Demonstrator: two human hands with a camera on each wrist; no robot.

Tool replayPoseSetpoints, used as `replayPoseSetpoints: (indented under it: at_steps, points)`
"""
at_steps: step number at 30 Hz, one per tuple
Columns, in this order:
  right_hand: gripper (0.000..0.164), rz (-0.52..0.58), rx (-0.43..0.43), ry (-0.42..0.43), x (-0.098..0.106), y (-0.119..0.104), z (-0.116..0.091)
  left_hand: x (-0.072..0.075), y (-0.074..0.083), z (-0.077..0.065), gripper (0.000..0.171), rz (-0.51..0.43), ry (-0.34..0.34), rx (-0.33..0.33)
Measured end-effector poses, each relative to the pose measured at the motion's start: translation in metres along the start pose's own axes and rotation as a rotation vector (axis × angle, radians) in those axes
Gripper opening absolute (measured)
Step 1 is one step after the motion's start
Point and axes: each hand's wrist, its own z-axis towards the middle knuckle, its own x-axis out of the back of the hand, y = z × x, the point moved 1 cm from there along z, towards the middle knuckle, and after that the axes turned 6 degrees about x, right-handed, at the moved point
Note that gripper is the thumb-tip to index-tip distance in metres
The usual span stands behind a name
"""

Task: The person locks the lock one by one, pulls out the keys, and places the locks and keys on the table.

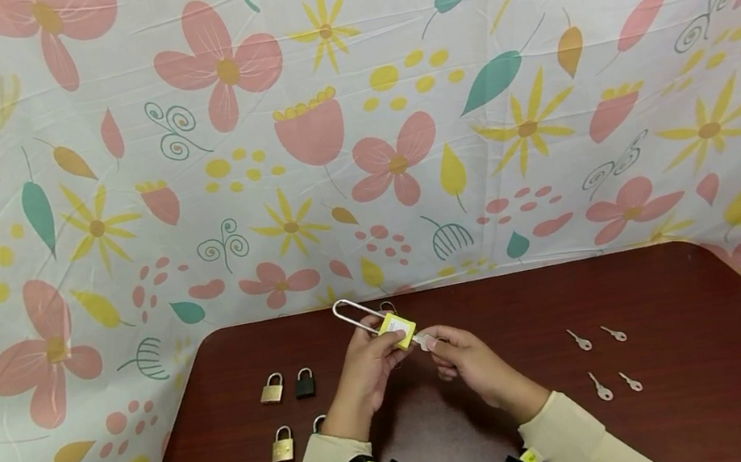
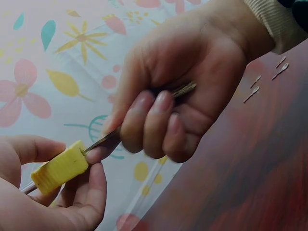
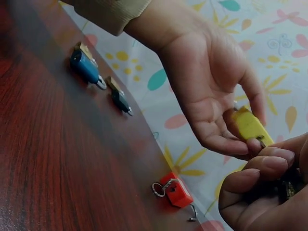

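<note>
My left hand [image 1: 367,370] holds a yellow padlock [image 1: 398,329] between thumb and fingers, its long metal shackle [image 1: 355,317] pointing up and left. My right hand [image 1: 469,361] pinches a key [image 1: 422,341] at the padlock's keyhole end. In the left wrist view the key's blade [image 2: 102,140] meets the yellow body. The other right fingers curl inward, and a brassy piece [image 2: 185,89] shows in that palm. On the table behind the hands lies a red padlock [image 3: 177,192] with a key and ring in it; the head view mostly hides it.
On the left of the dark wooden table [image 1: 709,321] stand brass padlocks [image 1: 281,446], a black padlock [image 1: 304,383] and a blue padlock [image 3: 84,66], partly behind my left arm. Several loose keys [image 1: 602,388] lie on the right. A flowered cloth [image 1: 416,240] hangs behind.
</note>
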Motion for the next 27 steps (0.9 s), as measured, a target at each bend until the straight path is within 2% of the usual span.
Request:
replayPoseSetpoints:
  at_steps: [7, 14, 20, 27]
  points:
    - [0.029, 0.017, -0.009, 0.003, 0.001, 0.003, 0.001, 0.005, 0.0, 0.003, 0.038, -0.002, 0.012, 0.004]
    - [0.039, 0.027, -0.013, -0.008, 0.004, 0.003, 0.0, 0.005, 0.0, 0.003, 0.039, -0.001, 0.011, 0.001]
    - [0.042, -0.007, -0.007, -0.004, 0.005, 0.003, 0.0, 0.006, 0.004, 0.002, 0.038, -0.028, 0.029, -0.004]
    - [0.036, -0.07, -0.001, 0.026, 0.005, -0.001, 0.001, 0.011, 0.011, 0.001, 0.041, -0.018, -0.023, 0.01]
